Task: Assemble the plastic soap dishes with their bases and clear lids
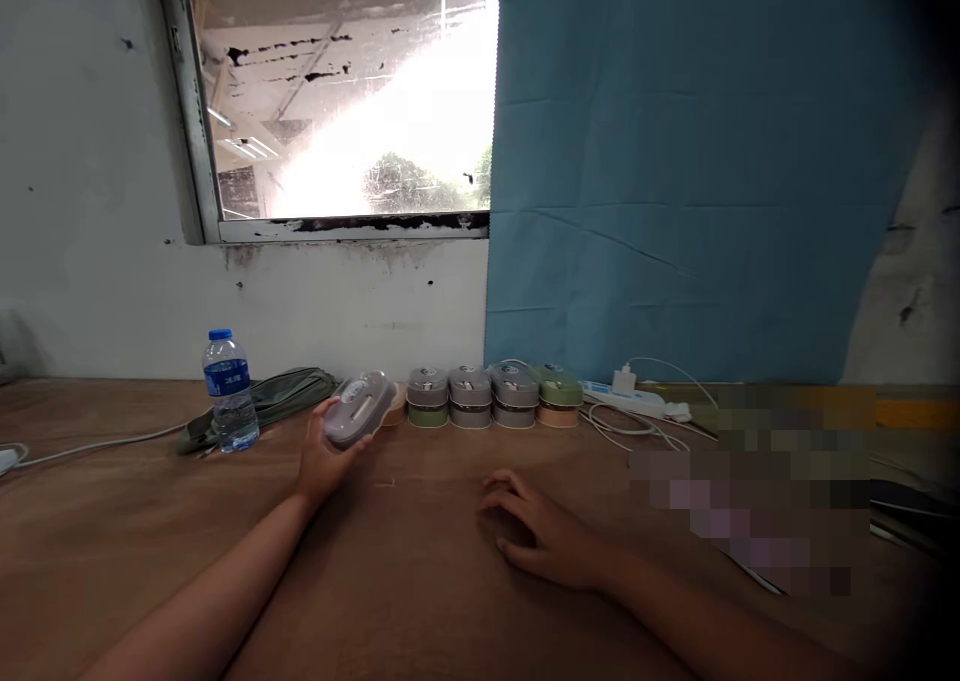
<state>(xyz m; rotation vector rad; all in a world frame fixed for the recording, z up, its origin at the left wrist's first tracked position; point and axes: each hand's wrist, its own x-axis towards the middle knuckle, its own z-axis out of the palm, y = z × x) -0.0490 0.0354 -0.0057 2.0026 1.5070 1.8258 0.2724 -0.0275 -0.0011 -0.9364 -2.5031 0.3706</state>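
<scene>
My left hand grips a grey, rounded lunch box top, tilted above the table. Whether it is a lid alone or a whole upper tier, I cannot tell. Partly hidden behind it is a tan lower part. To its right, a row of stacked lunch boxes stands against the wall: one grey over green, two grey ones, and one green over orange. My right hand rests near the middle of the table, fingers loosely curved and apart, holding nothing.
A water bottle with a blue cap stands at the left, before a dark green pouch. A power strip with a plugged-in charger and loose white cables lies at the right. A blurred patch covers the far right.
</scene>
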